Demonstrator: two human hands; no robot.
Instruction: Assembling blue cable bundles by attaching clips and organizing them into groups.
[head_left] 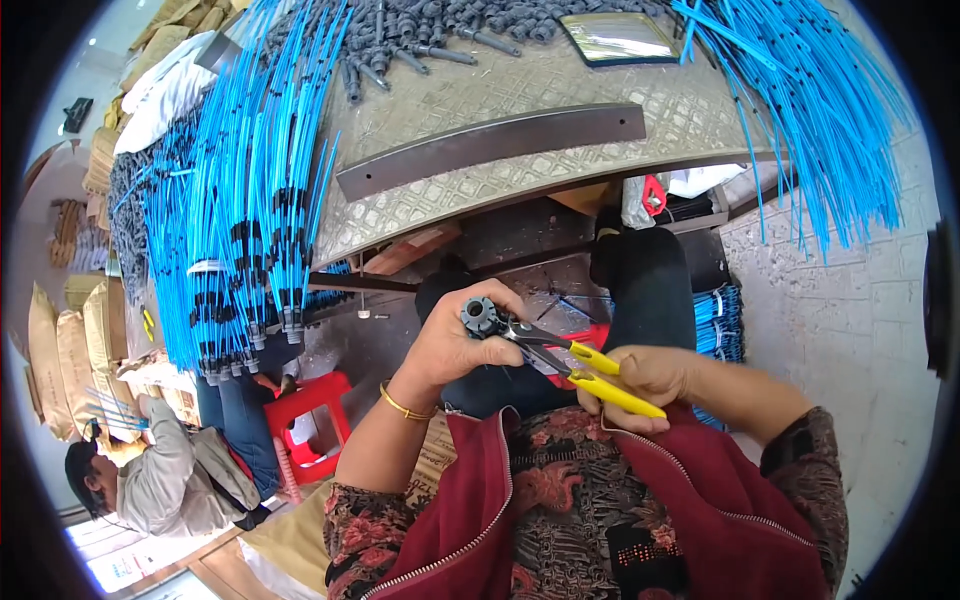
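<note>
In the head view, a grey table with an embossed lattice top [430, 110] is curving across the upper half, its near edge bowing toward the person, and both hands are working in the gap between that edge and the torso, above the lap. A long, dark, flat bar [490, 150] is lying just inside the edge. Thin bright-blue plastic tubes [280, 130] are crowding the left side; more are spilling over the right end, beside pale flooring [850, 320].

The left hand [463, 337] is reaching up and curling closed around a dark grey, round, ribbed plastic part [479, 316], whose hollow end is facing the camera. The right hand [640, 385], its forearm slanting in from the right, is wrapping around yellow-handled metal pliers [615, 394], the handles standing apart and the jaws pointing left toward the part.

Fingers are covering most of the part, so whether the jaws are biting on it is impossible to tell
</note>
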